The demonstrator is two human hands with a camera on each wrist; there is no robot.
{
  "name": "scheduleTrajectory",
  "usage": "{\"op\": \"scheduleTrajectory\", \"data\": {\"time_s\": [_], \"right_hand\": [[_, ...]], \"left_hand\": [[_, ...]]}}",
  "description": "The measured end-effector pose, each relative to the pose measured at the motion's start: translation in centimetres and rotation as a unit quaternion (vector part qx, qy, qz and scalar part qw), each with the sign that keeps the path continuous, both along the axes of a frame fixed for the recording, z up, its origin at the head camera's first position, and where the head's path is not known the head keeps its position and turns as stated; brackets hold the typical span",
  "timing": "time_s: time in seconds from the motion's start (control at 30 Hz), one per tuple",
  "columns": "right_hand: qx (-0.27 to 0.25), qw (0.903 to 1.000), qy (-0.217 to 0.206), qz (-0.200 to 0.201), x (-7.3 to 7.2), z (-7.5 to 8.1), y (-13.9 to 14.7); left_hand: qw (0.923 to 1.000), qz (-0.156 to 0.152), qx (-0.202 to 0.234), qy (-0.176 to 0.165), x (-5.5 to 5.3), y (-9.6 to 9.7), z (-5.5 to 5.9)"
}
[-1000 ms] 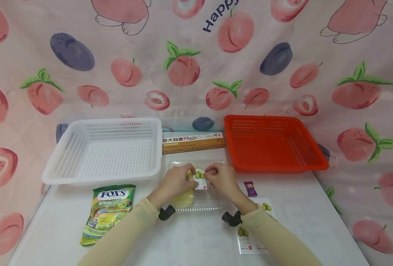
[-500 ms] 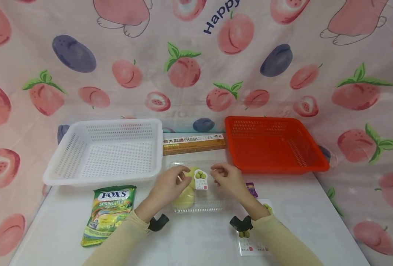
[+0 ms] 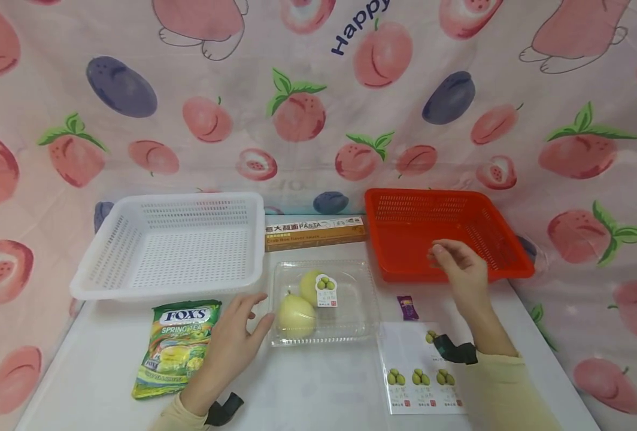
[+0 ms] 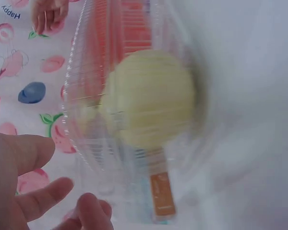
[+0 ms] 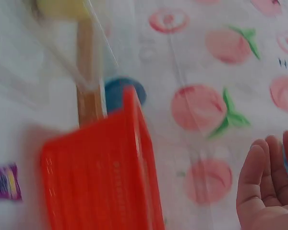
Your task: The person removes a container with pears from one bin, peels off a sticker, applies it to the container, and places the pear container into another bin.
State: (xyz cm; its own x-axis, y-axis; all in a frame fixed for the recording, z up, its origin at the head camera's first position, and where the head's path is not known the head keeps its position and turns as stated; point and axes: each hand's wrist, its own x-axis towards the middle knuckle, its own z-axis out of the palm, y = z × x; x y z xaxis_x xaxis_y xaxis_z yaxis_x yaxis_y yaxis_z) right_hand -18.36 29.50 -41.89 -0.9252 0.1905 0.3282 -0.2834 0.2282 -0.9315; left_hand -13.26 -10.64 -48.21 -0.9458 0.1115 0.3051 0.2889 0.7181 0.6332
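A clear plastic lidded box (image 3: 353, 299) with two yellow-green pears (image 3: 297, 315) sits mid-table. On its lid is a white sticker (image 3: 326, 291) printed with green fruit. My left hand (image 3: 237, 332) is just left of the box, its fingers spread and holding nothing. In the left wrist view, a pear (image 4: 149, 98) shows blurred through the plastic, beyond the left fingers (image 4: 48, 196). My right hand (image 3: 465, 275) is raised before the red basket (image 3: 431, 269), fingers loosely bent and holding nothing. The right wrist view shows those fingers (image 5: 271, 167) relaxed.
A white basket (image 3: 248, 281) stands back left, with a pasta box (image 3: 315, 233) between the baskets. A green FOX'S bag (image 3: 178, 347) lies at left. To the right are a small purple-wrapped sweet (image 3: 407, 307) and a sheet of fruit stickers (image 3: 405, 353).
Both hands have left the sticker on the lid and moved apart. The left has drawn back to the left; the right has swung right toward the red basket, uncovering box and sticker sheet.
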Motion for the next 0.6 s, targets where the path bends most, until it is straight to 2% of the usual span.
{"op": "scheduleTrajectory", "data": {"time_s": [0.1,0.2,0.3,0.37,0.47,0.53,0.6], "right_hand": [[-0.039,0.9981,0.011,-0.046,0.2,0.4,2.4],[-0.076,0.9926,0.02,-0.092,0.1,0.5,4.7],[-0.106,0.9842,0.028,-0.139,-0.2,0.2,6.8],[-0.133,0.9771,0.026,-0.164,-0.4,0.1,8.0],[-0.172,0.9673,-0.009,-0.186,-0.7,-0.2,9.9],[-0.187,0.9616,-0.033,-0.198,-0.9,-0.4,11.0],[-0.179,0.9587,-0.051,-0.215,-1.0,-0.7,12.0]], "left_hand": [[0.9995,0.01,0.016,-0.027,0.7,-0.5,-0.7],[0.9964,0.016,0.046,-0.069,1.2,-0.6,-1.3],[0.986,0.005,0.113,-0.122,1.5,-0.4,-1.8],[0.9699,-0.007,0.18,-0.164,1.6,-0.2,-2.2],[0.9373,-0.022,0.274,-0.214,1.7,0.1,-2.6],[0.9202,-0.029,0.312,-0.234,1.6,0.3,-2.9],[0.9066,-0.041,0.339,-0.248,1.4,0.5,-3.0]]}}
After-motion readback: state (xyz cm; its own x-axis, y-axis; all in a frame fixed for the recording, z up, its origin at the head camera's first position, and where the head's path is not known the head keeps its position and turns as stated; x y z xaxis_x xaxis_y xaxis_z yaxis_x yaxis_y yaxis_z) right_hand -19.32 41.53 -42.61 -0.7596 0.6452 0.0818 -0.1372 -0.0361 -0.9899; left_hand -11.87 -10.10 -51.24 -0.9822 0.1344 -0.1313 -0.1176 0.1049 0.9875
